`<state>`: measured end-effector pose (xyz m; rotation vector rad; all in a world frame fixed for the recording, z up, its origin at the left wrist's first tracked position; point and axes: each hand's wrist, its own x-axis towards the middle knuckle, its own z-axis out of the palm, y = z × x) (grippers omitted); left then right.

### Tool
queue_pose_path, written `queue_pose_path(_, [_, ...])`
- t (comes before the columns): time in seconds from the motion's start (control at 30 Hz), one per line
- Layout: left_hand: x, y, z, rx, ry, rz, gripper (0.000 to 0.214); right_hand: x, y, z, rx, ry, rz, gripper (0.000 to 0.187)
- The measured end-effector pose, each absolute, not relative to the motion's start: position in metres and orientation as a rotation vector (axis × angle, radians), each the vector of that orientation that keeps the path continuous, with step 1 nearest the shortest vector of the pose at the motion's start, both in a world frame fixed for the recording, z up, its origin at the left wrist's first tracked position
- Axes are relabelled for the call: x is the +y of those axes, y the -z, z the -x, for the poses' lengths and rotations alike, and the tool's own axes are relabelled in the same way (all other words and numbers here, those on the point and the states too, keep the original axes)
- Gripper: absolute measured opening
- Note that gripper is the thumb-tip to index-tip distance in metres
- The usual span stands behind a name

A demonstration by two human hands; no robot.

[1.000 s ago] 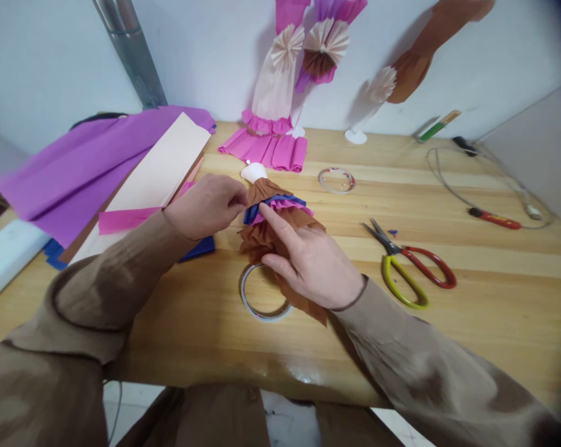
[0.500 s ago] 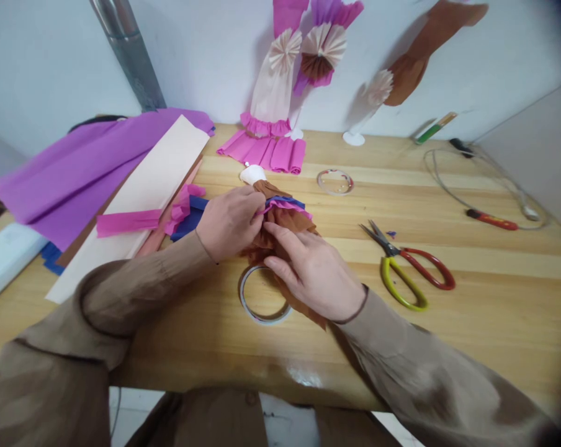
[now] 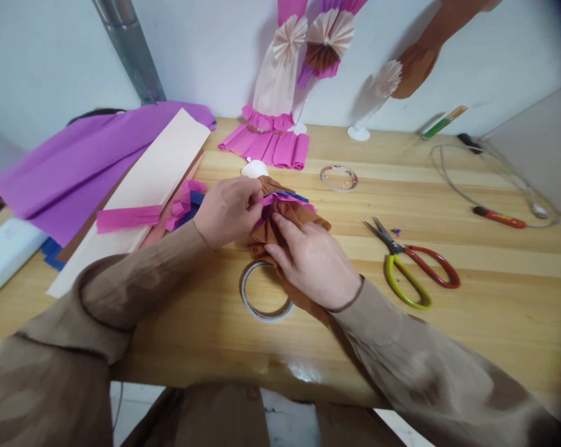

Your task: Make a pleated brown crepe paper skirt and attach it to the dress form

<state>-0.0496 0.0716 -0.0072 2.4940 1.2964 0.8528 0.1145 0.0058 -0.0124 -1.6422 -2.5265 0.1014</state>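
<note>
In the middle of the table lies a ruffled brown crepe paper piece (image 3: 315,226), topped by a rounded white part (image 3: 255,168). Around its upper section runs a pink crepe paper strip (image 3: 299,200) with a blue strip (image 3: 287,194) along it. My left hand (image 3: 227,211) pinches the pink strip at the piece's left side. From the right, my right hand (image 3: 320,261) holds the brown paper, index finger and thumb pressed on its folds; the other fingers are mostly hidden. Just below the piece, a tape roll (image 3: 246,295) lies flat, partly covered by brown paper.
Scissors (image 3: 394,247) with red and yellow handles lie on the right. Farther right are a cable (image 3: 436,167) and a red-handled tool (image 3: 499,217). Purple crepe paper (image 3: 76,167) and a cream sheet (image 3: 154,164) are stacked left. Crepe paper figures (image 3: 275,81) stand against the wall.
My left hand has drawn slightly up and left with the pink strip. The brown folds spread a little wider to the right. The whole view has shifted slightly.
</note>
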Motion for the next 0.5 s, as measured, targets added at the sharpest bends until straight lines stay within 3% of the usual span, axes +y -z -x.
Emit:
queue_pose_path(0.23, [0.073, 0.005, 0.051, 1.337, -0.861, -2.441, 0.015, 0.006, 0.011, -0.117, -2.555, -0.122, 1.703, 0.052])
queue_pose_path(0.5, [0.077, 0.011, 0.052, 0.901, -0.841, -2.703, 0.015, 0.012, 0.003, -0.108, -2.559, -0.193, 1.712, 0.047])
